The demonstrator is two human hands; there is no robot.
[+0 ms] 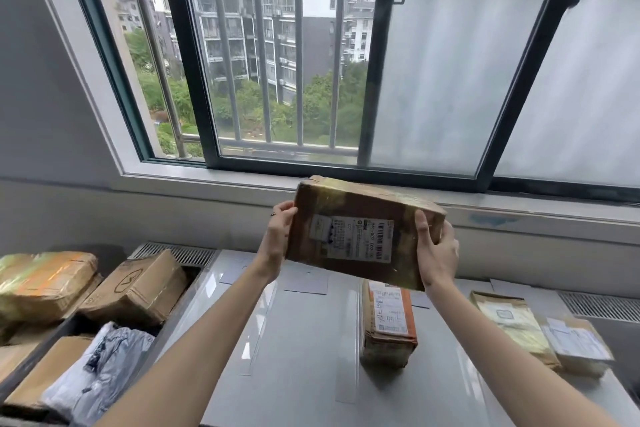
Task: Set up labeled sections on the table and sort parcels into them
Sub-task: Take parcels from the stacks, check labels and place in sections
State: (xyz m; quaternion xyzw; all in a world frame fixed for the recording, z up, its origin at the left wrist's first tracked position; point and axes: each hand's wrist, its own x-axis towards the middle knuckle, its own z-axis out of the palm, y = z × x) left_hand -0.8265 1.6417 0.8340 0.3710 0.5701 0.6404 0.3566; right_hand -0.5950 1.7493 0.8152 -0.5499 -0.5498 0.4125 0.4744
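Observation:
I hold a taped brown cardboard parcel (360, 229) up in the air above the grey table (298, 350), its white shipping label facing me. My left hand (278, 236) grips its left edge and my right hand (438, 250) grips its right end. Strips of clear tape divide the table into sections, with small white paper labels (306, 281) along the far edge. A small parcel with an orange-edged label (388, 322) lies in a middle section. Two flat parcels (512, 319) (578, 343) lie in the sections at the right.
A pile of unsorted parcels sits at the left: a tape-wrapped one (41, 284), a brown box (138, 288) and a grey plastic mailer (100, 367). A windowsill and barred window (277, 62) rise behind the table. Vent grilles (599, 305) flank the table.

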